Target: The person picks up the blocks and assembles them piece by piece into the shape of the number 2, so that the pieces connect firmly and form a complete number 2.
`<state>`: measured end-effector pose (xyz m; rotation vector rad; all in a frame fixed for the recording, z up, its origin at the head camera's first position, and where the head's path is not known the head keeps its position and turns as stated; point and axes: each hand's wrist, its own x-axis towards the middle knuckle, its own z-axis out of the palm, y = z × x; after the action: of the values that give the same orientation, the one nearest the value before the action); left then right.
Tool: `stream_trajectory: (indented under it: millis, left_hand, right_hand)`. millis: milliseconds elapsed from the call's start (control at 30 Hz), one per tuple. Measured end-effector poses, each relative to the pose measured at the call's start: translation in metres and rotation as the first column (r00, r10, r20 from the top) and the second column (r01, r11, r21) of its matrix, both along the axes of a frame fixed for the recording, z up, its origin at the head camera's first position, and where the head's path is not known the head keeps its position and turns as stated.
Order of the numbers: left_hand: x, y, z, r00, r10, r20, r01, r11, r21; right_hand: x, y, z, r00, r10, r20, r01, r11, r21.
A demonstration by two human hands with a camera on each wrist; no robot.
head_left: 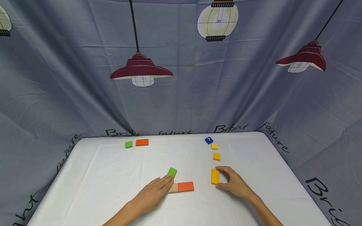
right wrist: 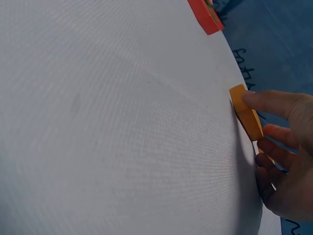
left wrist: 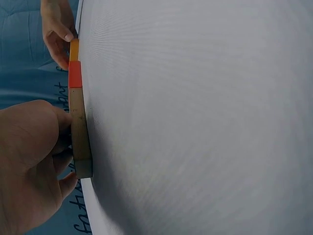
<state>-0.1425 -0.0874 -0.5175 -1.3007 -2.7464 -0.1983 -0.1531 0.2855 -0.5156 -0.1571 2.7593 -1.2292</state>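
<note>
On the white table in the head view, my left hand point(head_left: 154, 192) lies with fingers extended over a natural wood block point(head_left: 173, 188), hiding much of it. Its fingertips reach a green block point(head_left: 172, 172). An orange-red block point(head_left: 185, 186) sits end to end with the wood one. The left wrist view shows the wood block point(left wrist: 80, 132) as a long bar beside the fingers. Further right, my right hand point(head_left: 236, 183) pinches a yellow rectangular block point(head_left: 215, 176) between thumb and fingers at its two ends. That yellow block point(right wrist: 247, 113) also shows in the right wrist view.
Two small yellow blocks, one nearer point(head_left: 216, 157) and one farther point(head_left: 214, 146), lie beyond the right hand, beside a blue block point(head_left: 208, 140) marked 7. At the back left are a small green block point(head_left: 128, 144) and an orange block point(head_left: 142, 142). A grey printed curtain point(head_left: 181, 94) hangs behind.
</note>
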Motion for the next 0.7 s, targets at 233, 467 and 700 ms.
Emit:
stream_trajectory:
  millis: [233, 467, 700]
  left_hand:
    - [-0.0003, -0.0011, -0.0013, 1.000, 0.006, 0.016, -0.006, 1.000, -0.001]
    - [-0.0003, -0.0013, -0.0017, 1.000, 0.005, 0.013, -0.005, 1.000, -0.007]
    - [-0.0003, -0.0006, 0.0015, 1.000, 0.003, 0.023, -0.003, 1.000, -0.017]
  right_hand:
    - [-0.0017, -0.0002, -0.0002, 0.999, 0.027, -0.029, -0.026, 0.999, 0.034]
    - [-0.0042, -0.0015, -0.0032, 0.998, 0.018, -0.062, -0.015, 0.998, 0.053]
    - [-0.0086, -0.0079, -0.0052, 0.996, -0.020, -0.092, 0.026, 0.997, 0.066]
